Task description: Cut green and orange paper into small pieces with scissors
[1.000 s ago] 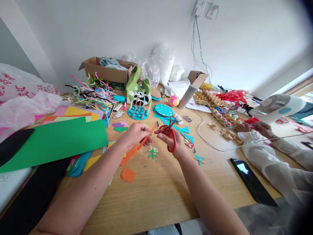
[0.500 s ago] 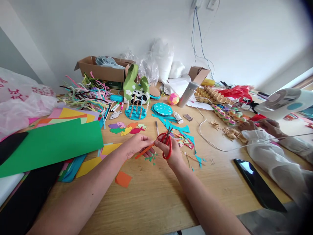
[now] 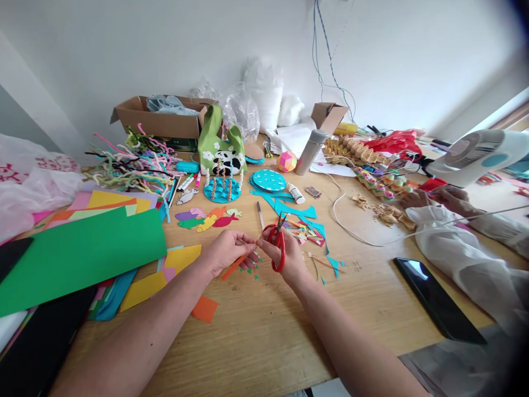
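Note:
My left hand (image 3: 228,251) pinches a narrow orange paper strip (image 3: 232,266) that slants down toward the wooden table (image 3: 264,325). My right hand (image 3: 287,256) grips red-handled scissors (image 3: 278,243), blades pointing up and away, right beside the strip's upper end. Both hands meet above small green paper scraps (image 3: 249,269). An orange paper offcut (image 3: 205,309) lies on the table below my left forearm.
Green, yellow and other coloured sheets (image 3: 82,251) are stacked at left, with pipe cleaners (image 3: 132,162) behind. Paper fish cut-outs (image 3: 209,218), turquoise scraps (image 3: 295,212) and a pen (image 3: 259,214) lie ahead. A black phone (image 3: 438,300) lies right, near another person's sleeve (image 3: 463,259).
Both hands have sunk closer to the table and drawn together. The orange strip in my left hand now looks shorter than before, and the view has tipped downward.

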Motion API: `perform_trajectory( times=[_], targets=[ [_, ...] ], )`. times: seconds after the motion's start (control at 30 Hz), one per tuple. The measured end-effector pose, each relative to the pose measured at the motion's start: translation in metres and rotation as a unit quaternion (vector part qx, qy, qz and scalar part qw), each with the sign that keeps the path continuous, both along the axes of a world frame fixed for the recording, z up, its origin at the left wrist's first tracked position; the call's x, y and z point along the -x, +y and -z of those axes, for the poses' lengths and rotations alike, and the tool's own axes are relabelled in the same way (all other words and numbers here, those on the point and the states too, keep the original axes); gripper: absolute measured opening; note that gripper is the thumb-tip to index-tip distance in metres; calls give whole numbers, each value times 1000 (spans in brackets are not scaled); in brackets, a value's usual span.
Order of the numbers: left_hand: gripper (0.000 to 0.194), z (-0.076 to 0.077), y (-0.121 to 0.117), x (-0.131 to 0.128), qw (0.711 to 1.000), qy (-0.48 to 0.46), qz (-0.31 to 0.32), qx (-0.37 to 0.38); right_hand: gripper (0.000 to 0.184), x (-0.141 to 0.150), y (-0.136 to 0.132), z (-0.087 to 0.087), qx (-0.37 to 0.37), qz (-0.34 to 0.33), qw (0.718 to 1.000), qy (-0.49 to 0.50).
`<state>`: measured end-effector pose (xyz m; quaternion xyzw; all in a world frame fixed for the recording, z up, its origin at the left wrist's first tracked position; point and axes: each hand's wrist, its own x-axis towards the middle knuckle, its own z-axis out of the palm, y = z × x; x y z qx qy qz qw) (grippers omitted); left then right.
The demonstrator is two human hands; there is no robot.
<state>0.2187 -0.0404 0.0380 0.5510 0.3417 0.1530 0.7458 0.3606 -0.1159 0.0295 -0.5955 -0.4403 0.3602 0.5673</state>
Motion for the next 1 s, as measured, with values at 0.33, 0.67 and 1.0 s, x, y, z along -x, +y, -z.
perform_trajectory(
  times=[0.33,0.67,1.0],
  targets=[
    [21,-7,-1,0,996,-46,-71,-28,53,-4,-18,-14,90,-112,989,-33],
    [16,-8,-13,-5,998,-31,-59,7,55,19,-53,1,153,-98,983,-40],
    [13,-7,-19,-8,998,-1,-55,0,51,18,-56,10,145,-75,986,-18]
  ],
)
